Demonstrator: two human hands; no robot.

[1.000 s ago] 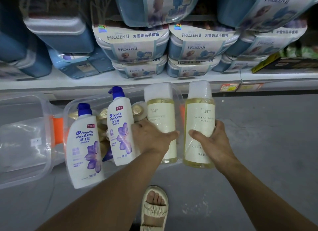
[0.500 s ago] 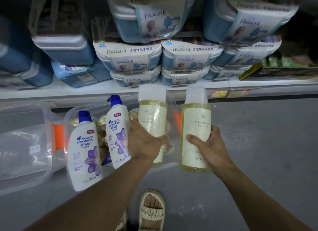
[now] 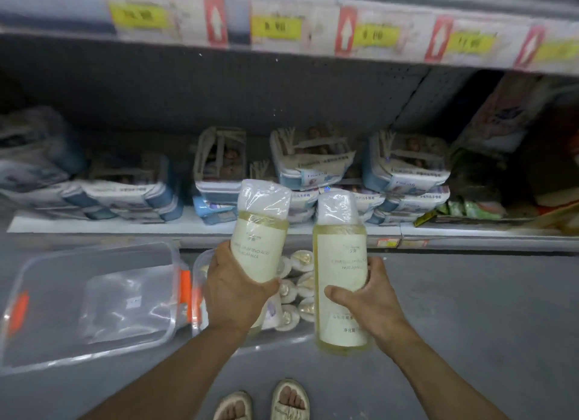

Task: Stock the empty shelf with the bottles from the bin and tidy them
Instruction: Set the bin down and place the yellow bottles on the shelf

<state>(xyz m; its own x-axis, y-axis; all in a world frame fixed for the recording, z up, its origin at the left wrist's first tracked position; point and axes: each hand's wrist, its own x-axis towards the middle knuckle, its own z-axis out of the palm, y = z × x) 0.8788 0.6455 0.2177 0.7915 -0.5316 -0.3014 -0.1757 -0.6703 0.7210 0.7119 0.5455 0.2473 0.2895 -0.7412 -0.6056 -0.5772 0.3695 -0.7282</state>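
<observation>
My left hand (image 3: 232,291) grips a yellow bottle (image 3: 260,231) with a white cap and cream label, tilted slightly left. My right hand (image 3: 372,303) grips a second, matching yellow bottle (image 3: 341,269), held upright beside the first. Both bottles hang in the air above a clear plastic bin (image 3: 200,281) on the floor, which holds several white-capped bottles (image 3: 297,281) lying down. A purple-and-white bottle label shows just under my left hand.
A clear bin lid (image 3: 87,303) with orange latches lies on the grey floor at the left. The low shelf (image 3: 313,228) behind carries stacked blue-and-white boxes. A higher shelf edge (image 3: 282,28) with yellow price tags runs across the top. My sandalled feet (image 3: 263,401) are at the bottom.
The view has tilted upward, bringing a higher shelf edge with price tags into sight. Both hands stay on their bottles; the two white shampoo bottles at the left are now out of sight.
</observation>
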